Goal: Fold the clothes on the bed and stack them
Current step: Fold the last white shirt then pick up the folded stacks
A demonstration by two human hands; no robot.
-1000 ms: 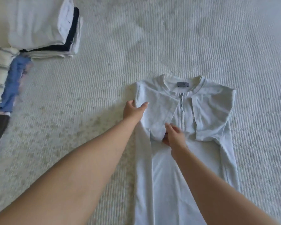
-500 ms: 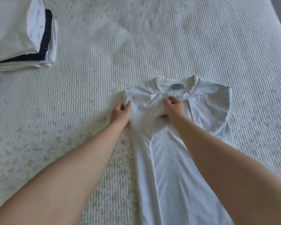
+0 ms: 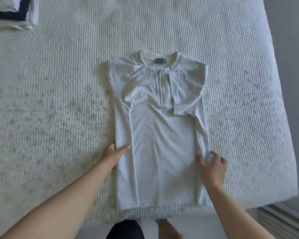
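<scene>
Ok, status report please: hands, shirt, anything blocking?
Left hand pinches the white shirt at its folded left edge. Right hand open on right edge. Nothing blocking.

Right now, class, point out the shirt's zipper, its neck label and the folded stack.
zipper [image 3: 160,88]: head view, mid-track.
neck label [image 3: 161,61]: head view, grey tag's centre.
folded stack [image 3: 27,13]: head view, its near corner.
</scene>
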